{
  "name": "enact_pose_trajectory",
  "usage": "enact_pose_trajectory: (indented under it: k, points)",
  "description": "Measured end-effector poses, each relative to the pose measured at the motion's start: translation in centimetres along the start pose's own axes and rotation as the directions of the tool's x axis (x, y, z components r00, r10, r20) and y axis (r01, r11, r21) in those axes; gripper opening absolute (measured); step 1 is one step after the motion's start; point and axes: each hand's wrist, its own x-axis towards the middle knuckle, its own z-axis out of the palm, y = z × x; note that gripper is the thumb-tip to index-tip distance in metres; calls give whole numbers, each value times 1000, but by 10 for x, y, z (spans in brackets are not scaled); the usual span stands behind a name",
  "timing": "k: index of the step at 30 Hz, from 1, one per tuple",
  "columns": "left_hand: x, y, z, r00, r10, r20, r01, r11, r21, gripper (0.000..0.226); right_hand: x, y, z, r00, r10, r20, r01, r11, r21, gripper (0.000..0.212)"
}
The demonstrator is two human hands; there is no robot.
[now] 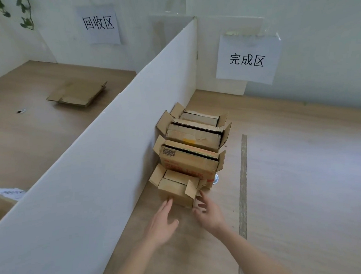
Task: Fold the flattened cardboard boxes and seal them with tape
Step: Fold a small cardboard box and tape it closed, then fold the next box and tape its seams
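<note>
Four folded boxes (189, 149) line the divider (104, 155), top flaps up. One flat box (77, 93) looks left to fold; both the left hand (163, 222) and right hand (208, 214) are open and empty by the nearest box (176, 190).

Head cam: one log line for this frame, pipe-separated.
left hand open, empty | right hand open, empty | both at nearest box | row of boxes along divider | flaps up

left sign (98, 25) 回收区, right sign (247, 59) 完成区
</note>
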Motion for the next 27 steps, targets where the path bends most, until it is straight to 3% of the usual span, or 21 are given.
enact_pose_trajectory:
  k: [7,14,20,27]
  points:
    - [0,2,-4,1000,4,11,-4,999,41,73,-7,-2,-10,999,34,-24,-35,999,-26,70]
    - [-31,49,-15,996,80,-46,-71,985,156,68,-47,-16,-69,999,-39,-3,37,976,-214,68]
    - [-70,172,-17,963,252,-96,-202,911,361,71,-108,-38,-181,982,-151,-114,93,909,-407,65]
    - [-175,380,51,820,561,-115,-437,743,507,72,-281,-27,-377,906,-277,-320,55,827,-560,69]
